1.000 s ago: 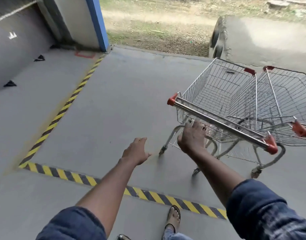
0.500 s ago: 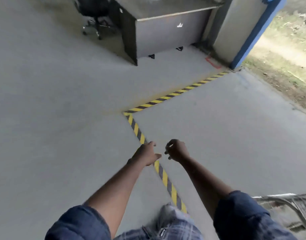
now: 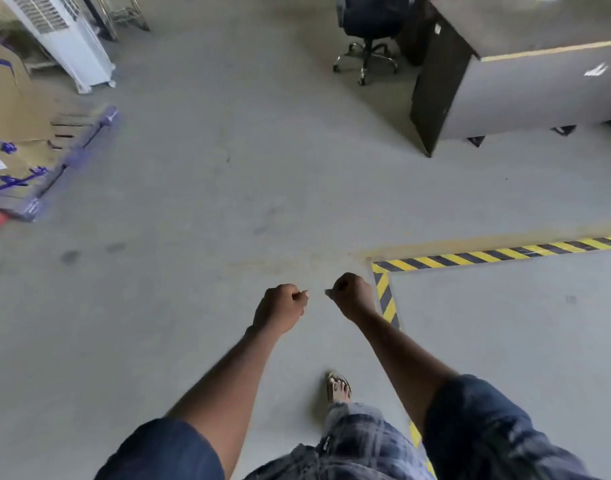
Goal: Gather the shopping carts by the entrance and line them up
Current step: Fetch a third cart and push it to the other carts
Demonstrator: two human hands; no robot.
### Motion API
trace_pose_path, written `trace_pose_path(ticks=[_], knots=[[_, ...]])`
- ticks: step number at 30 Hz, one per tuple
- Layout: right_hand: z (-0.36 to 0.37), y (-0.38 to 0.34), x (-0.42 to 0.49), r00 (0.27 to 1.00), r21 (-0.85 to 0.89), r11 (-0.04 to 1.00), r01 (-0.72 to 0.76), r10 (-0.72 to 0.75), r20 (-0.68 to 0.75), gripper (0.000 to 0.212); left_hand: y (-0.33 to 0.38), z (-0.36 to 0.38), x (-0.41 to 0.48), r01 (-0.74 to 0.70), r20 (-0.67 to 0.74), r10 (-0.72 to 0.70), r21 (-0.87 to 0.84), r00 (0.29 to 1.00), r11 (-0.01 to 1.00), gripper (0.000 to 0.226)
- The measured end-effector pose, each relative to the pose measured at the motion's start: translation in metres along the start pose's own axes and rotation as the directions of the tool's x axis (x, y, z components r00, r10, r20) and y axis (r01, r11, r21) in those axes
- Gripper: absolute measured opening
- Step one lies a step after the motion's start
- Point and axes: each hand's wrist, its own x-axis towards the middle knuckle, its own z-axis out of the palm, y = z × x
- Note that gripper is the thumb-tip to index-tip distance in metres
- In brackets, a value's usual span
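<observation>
Head-camera view looking down at a grey concrete floor. At far left, cardboard boxes sit on one blue pallet. Behind them stands one white air cooler. Just to its right, cut off by the top edge, is one chrome wire frame, possibly the base of a shopping cart. It lies well apart from both hands, and too little shows to tell which way it points.

In the lower centre, two bare forearms reach forward. The left hand is curled into a fist and holds nothing. The right hand, close beside it but not touching, is also fisted and empty. Below them is one sandalled foot.

At upper right are one black office chair and one grey table. Yellow-and-black hazard tape turns a corner just right of the right hand.
</observation>
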Motion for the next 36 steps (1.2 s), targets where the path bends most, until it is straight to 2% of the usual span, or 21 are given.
trace_pose_path(ticks=[3, 7, 8, 11, 15, 18, 21, 27, 33, 36], knots=[[0.009, -0.059, 0.060, 0.998, -0.030, 0.999, 0.044, -0.042, 0.053, 0.017, -0.006, -0.053, 0.059, 0.045, -0.068, -0.051, -0.078, 0.996, 0.996, 0.037], [0.029, -0.136, 0.140, 0.982, -0.064, 0.987, 0.148, -0.139, 0.124, 0.024, -0.026, -0.122, 0.131, 0.083, -0.121, -0.099, -0.131, 0.988, 0.988, 0.007], [0.038, -0.154, 0.163, 0.978, -0.069, 0.984, 0.166, -0.156, 0.137, 0.025, -0.032, -0.136, 0.151, 0.080, -0.144, -0.100, -0.135, 0.985, 0.988, 0.005], [0.072, -0.205, 0.237, 0.969, -0.096, 0.976, 0.194, -0.176, 0.171, 0.030, -0.062, -0.174, 0.220, 0.074, -0.217, -0.102, -0.131, 0.971, 0.989, 0.023], [0.135, -0.284, 0.333, 0.960, -0.092, 0.970, 0.226, -0.205, 0.193, 0.030, -0.111, -0.232, 0.322, 0.087, -0.211, -0.116, -0.144, 0.971, 0.986, 0.054], [0.172, -0.354, 0.392, 0.960, -0.061, 0.981, 0.184, -0.166, 0.225, 0.025, -0.136, -0.288, 0.393, 0.108, -0.176, -0.136, -0.159, 0.975, 0.981, 0.061], [0.194, -0.429, 0.452, 0.957, -0.010, 0.982, 0.187, -0.180, 0.228, 0.020, -0.143, -0.354, 0.468, 0.093, -0.189, -0.123, -0.160, 0.974, 0.983, 0.057], [0.214, -0.544, 0.573, 0.963, 0.133, 0.976, 0.173, -0.196, 0.186, 0.013, -0.105, -0.471, 0.615, 0.003, -0.275, -0.037, -0.123, 0.961, 0.992, 0.023], [0.251, -0.635, 0.738, 0.984, 0.367, 0.930, -0.004, -0.061, 0.165, 0.023, -0.079, -0.549, 0.797, -0.024, -0.235, -0.009, -0.137, 0.972, 0.990, 0.015], [0.257, -0.696, 0.823, 0.983, 0.387, 0.921, -0.036, -0.038, 0.180, 0.029, -0.063, -0.574, 0.868, -0.089, -0.129, 0.085, -0.031, 0.988, 0.996, 0.013]])
